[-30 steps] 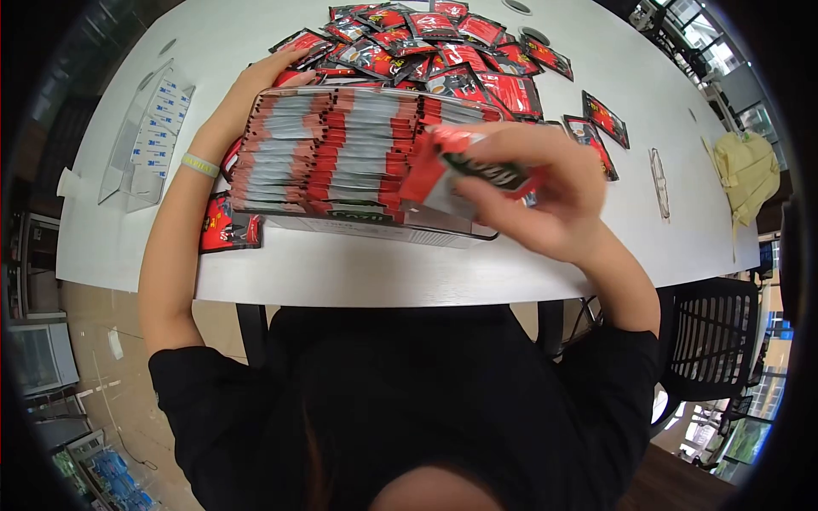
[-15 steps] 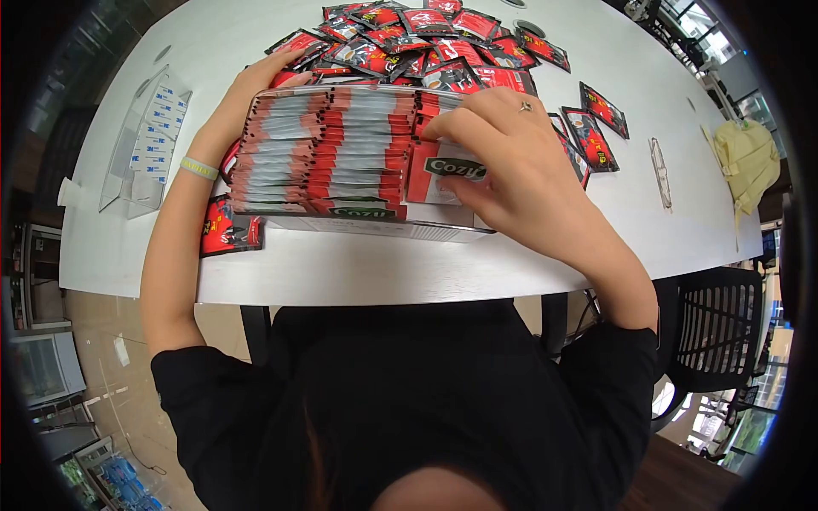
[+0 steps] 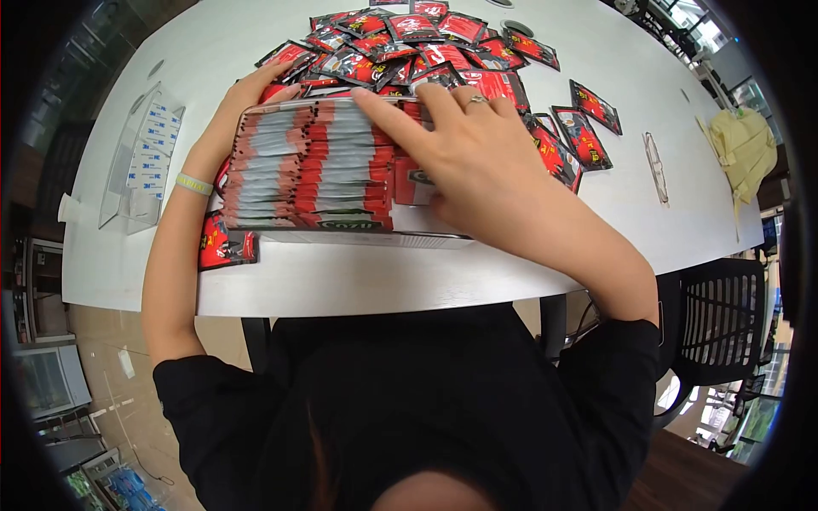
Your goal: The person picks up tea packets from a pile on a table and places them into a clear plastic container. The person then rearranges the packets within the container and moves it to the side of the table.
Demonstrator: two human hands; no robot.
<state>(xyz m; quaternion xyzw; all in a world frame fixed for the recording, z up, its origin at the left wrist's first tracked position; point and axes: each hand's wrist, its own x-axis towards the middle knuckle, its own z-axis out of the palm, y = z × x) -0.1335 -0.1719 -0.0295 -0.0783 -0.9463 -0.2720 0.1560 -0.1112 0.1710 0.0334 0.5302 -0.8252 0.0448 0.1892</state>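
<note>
A box (image 3: 341,238) stands on the table, packed with rows of red and silver sachets (image 3: 341,162) on edge. The front sachet of the middle row reads "Cozy". My left hand (image 3: 247,98) lies along the far left corner of the box, its fingers stretched out and apart. My right hand (image 3: 477,153) is over the right-hand row with fingers spread, the index finger reaching across the tops at the far side. Its thumb is mostly hidden behind the hand, near a red sachet (image 3: 414,185) in that row.
A heap of red and black sachets (image 3: 409,43) lies behind the box. More sachets (image 3: 582,136) are to the right, and one sachet (image 3: 227,243) is at the left. A clear plastic stand (image 3: 128,183), a narrow clear object (image 3: 656,168) and a yellow cloth bag (image 3: 740,157) are also on the table.
My right hand has moved from the front "Cozy" sachet of the right row toward the far side, its fingers spreading out. My left hand stays at the box corner.
</note>
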